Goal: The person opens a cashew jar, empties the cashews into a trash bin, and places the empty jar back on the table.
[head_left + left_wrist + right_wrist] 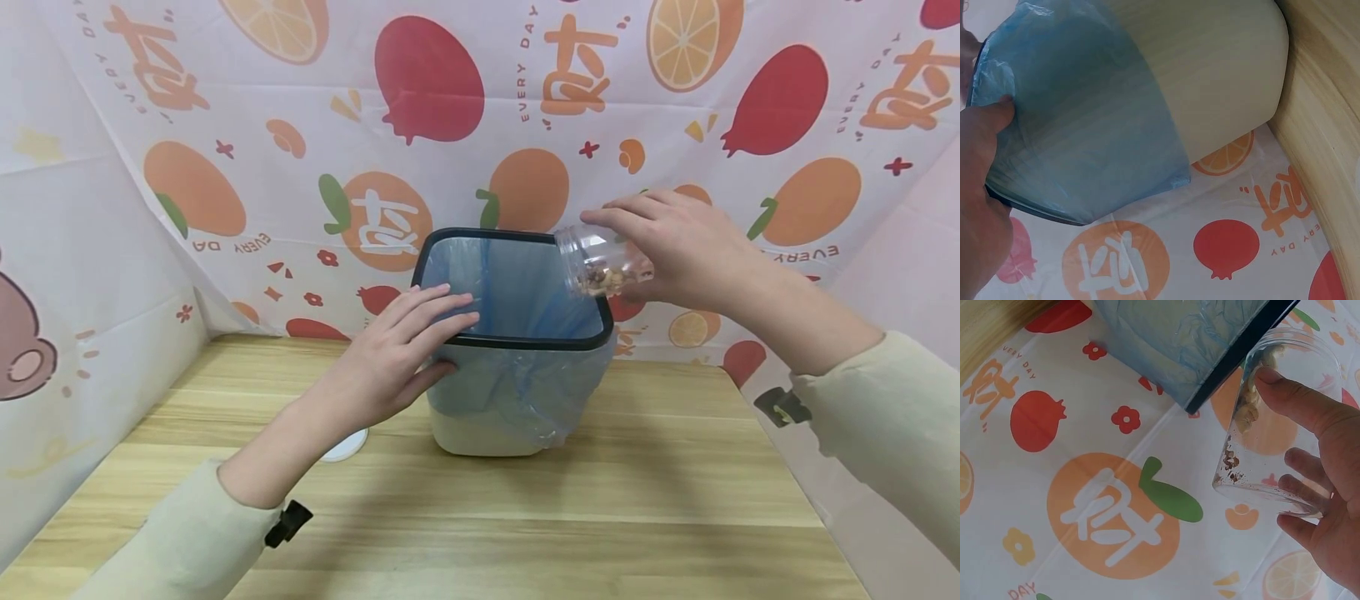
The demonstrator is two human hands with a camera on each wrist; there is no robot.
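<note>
A cream trash can (480, 433) stands upright on the table, lined with a translucent blue bag (525, 392) under a black rim (525, 342). My left hand (401, 346) grips the near left part of this rim, fingers over the top and thumb on the bag outside, as the left wrist view also shows. Over the right side of the opening, my right hand (682, 242) holds a clear plastic jar (592, 242) tipped on its side, mouth toward the can. Brown and tan crumbly bits (1247, 412) lie along the jar's lower wall.
A white round lid-like disc (347, 446) lies on the wooden table (600, 533), partly behind my left forearm. Fruit-printed cloth (465, 192) hangs close behind the can, and pale cloth sides border the table left and right.
</note>
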